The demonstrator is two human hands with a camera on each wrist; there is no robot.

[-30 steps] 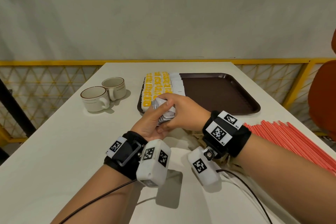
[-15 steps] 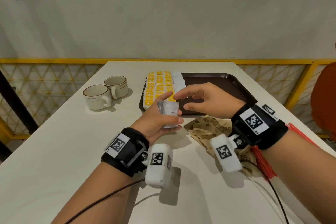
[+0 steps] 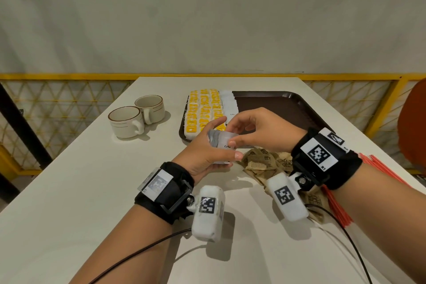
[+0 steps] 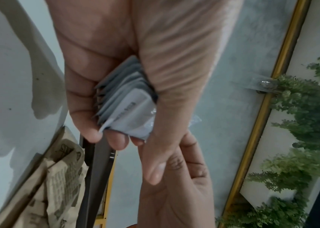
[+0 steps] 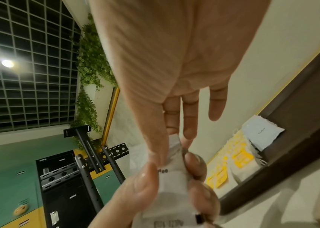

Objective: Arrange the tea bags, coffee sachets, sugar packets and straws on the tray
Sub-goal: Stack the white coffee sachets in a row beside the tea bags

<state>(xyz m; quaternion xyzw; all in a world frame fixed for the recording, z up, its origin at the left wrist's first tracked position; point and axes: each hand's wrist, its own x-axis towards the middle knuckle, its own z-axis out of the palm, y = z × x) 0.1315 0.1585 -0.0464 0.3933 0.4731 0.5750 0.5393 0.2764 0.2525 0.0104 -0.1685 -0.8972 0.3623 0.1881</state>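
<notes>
I see bare forearms, each wearing a black wrist strap (image 3: 168, 191) with square-coded white tags, a white camera pod (image 3: 208, 213) and a dark cable (image 3: 138, 251).

Coffee sachets (image 3: 221, 145): the stack's lower part is hidden inside the left hand (image 3: 205, 154); the count cannot be told.
Print on sachets: blurred in the left wrist view.
Straws (image 3: 378, 168): mostly covered by the right forearm, cut off at the frame edge.
Sugar packets (image 3: 262, 163): partly behind the right wrist camera.
Tray (image 3: 288, 104): near edge hidden by both hands.
</notes>
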